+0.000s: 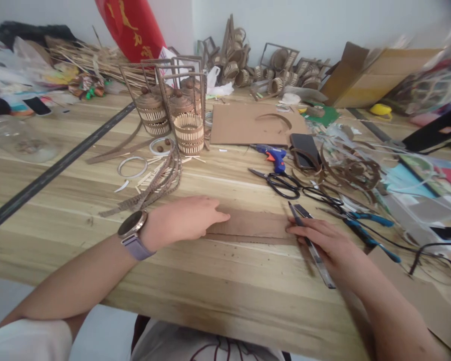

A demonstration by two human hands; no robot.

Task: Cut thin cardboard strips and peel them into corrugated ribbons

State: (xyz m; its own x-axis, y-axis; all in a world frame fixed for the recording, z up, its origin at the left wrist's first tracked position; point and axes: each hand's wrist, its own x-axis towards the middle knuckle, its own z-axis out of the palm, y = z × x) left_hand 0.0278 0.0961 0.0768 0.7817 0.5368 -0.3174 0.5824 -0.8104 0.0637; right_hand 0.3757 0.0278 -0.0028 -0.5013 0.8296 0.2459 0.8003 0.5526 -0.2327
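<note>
A brown corrugated cardboard strip (253,224) lies flat on the wooden table in front of me, with a narrower strip (244,239) along its near edge. My left hand (186,220) is on the left end of the cardboard, fingers bent and pressed onto it, a watch on the wrist. At the right end, my right hand (325,243) has its fingers closed around a slim, dark, pointed tool (299,218) like a pen or craft knife; its exact kind is unclear. A flat, shiny strip (325,273) shows below that hand. Just behind lies a small black object (303,210).
Black-handled scissors (283,185), a blue glue gun (274,155) and blue-handled pliers (372,219) lie beyond my right hand. Small slatted buckets (188,134) stand behind my left hand, near curved strips (161,175). A cardboard sheet (244,125) and an open box (379,75) are farther back.
</note>
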